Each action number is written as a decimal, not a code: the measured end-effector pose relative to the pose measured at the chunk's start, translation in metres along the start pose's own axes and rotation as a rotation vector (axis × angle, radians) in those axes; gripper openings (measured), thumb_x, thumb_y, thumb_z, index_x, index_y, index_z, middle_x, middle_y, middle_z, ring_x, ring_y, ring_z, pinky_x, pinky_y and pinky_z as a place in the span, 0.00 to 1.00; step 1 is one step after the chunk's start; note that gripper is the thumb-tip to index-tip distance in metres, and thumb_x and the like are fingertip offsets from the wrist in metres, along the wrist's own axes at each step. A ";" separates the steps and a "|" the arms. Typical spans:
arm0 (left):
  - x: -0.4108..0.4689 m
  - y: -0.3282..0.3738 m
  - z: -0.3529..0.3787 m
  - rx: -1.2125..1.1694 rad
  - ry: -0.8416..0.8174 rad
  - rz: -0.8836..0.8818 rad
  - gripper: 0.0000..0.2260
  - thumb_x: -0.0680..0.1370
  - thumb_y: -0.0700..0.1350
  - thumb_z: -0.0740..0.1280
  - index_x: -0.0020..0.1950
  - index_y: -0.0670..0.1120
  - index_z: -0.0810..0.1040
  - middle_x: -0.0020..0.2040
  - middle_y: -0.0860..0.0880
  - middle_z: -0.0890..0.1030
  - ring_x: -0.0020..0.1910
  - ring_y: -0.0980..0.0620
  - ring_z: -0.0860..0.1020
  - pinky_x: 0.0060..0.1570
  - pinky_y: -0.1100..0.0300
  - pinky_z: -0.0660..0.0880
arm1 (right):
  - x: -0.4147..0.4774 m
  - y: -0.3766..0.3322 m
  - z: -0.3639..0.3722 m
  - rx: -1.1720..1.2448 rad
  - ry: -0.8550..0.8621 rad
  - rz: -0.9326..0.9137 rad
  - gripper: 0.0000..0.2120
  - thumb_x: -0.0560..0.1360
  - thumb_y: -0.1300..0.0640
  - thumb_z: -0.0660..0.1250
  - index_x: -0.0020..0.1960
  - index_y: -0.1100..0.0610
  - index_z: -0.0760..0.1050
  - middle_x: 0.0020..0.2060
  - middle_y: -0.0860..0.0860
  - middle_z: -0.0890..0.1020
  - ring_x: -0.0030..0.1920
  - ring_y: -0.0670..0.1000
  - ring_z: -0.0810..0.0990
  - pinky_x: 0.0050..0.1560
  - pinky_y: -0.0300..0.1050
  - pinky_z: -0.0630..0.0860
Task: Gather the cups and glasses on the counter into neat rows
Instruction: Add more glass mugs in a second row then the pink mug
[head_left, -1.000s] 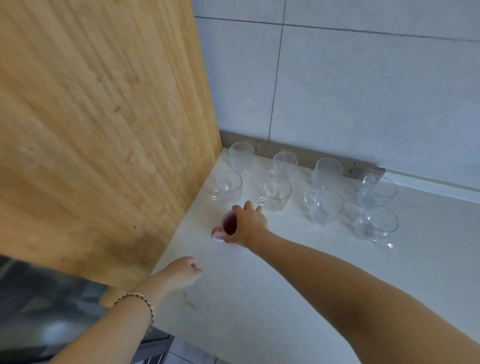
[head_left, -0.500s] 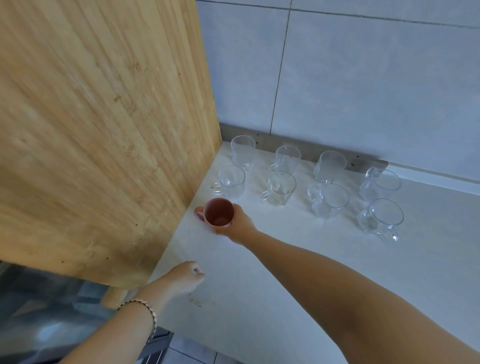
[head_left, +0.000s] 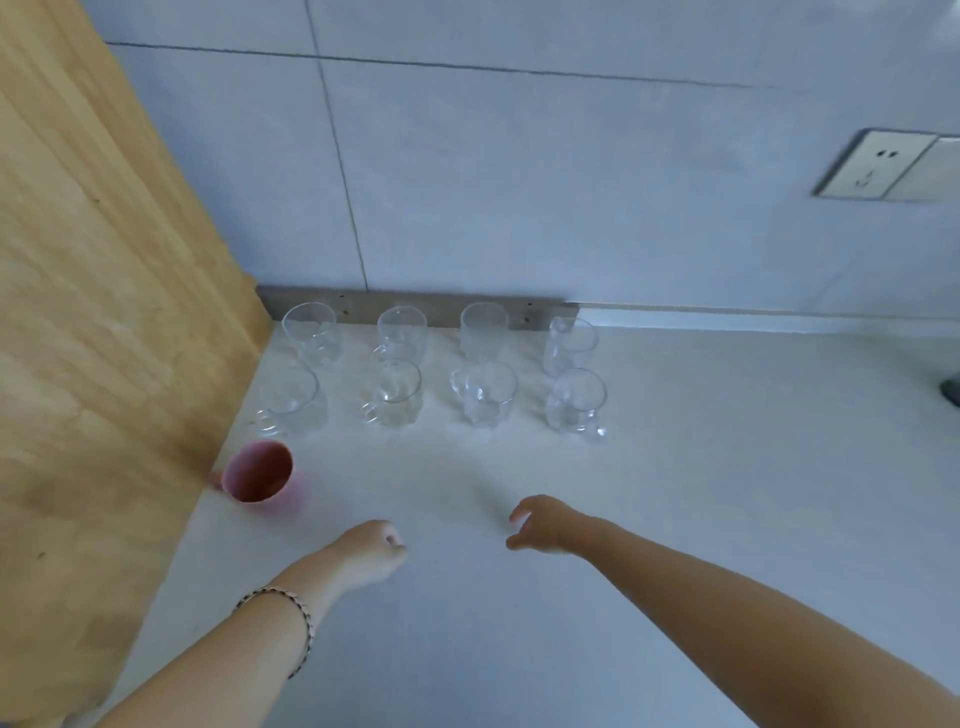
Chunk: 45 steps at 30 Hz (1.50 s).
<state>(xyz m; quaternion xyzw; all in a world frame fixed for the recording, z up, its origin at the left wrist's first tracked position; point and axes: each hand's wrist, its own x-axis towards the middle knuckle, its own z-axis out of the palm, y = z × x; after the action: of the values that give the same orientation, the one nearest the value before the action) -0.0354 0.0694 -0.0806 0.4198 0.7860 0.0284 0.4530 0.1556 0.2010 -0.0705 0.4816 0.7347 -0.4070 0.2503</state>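
A pink cup stands upright on the white counter, right beside the wooden panel and in front of the left column of glasses. Several clear glasses and glass mugs form two rows against the wall: a back row and a front row. My right hand hovers over the counter to the right of the pink cup, fingers apart and holding nothing. My left hand rests lower left of it, curled into a loose fist with nothing in it.
A tall wooden side panel closes off the left. Grey wall tiles rise behind the glasses, with a power socket at the upper right. A dark object peeks in at the right edge.
My right hand set the pink cup down beside the wooden panel, let go and drew back to the right. The view shifted right and up.
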 end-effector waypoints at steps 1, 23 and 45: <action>0.007 0.020 0.004 0.045 -0.028 0.046 0.15 0.72 0.39 0.56 0.27 0.50 0.56 0.27 0.51 0.58 0.27 0.52 0.56 0.28 0.60 0.52 | -0.010 0.025 -0.010 -0.011 0.014 0.034 0.22 0.76 0.53 0.66 0.68 0.57 0.70 0.68 0.54 0.72 0.68 0.53 0.70 0.67 0.43 0.67; 0.064 0.510 0.274 0.499 -0.286 0.434 0.14 0.76 0.42 0.57 0.30 0.50 0.62 0.29 0.53 0.66 0.34 0.51 0.66 0.30 0.62 0.60 | -0.219 0.587 -0.172 0.184 0.435 0.502 0.19 0.78 0.52 0.62 0.67 0.55 0.69 0.65 0.54 0.74 0.64 0.55 0.74 0.61 0.44 0.71; 0.078 0.529 0.292 0.282 -0.247 0.166 0.09 0.76 0.43 0.59 0.36 0.51 0.71 0.41 0.46 0.78 0.40 0.48 0.76 0.47 0.59 0.74 | -0.222 0.675 -0.233 -0.067 0.571 0.497 0.36 0.68 0.50 0.70 0.73 0.45 0.59 0.65 0.54 0.67 0.62 0.59 0.70 0.56 0.49 0.75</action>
<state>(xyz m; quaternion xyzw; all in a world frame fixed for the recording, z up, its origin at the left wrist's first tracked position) 0.4964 0.3662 -0.0811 0.5427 0.6833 -0.0967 0.4788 0.8676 0.4234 -0.0160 0.7307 0.6485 -0.1590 0.1422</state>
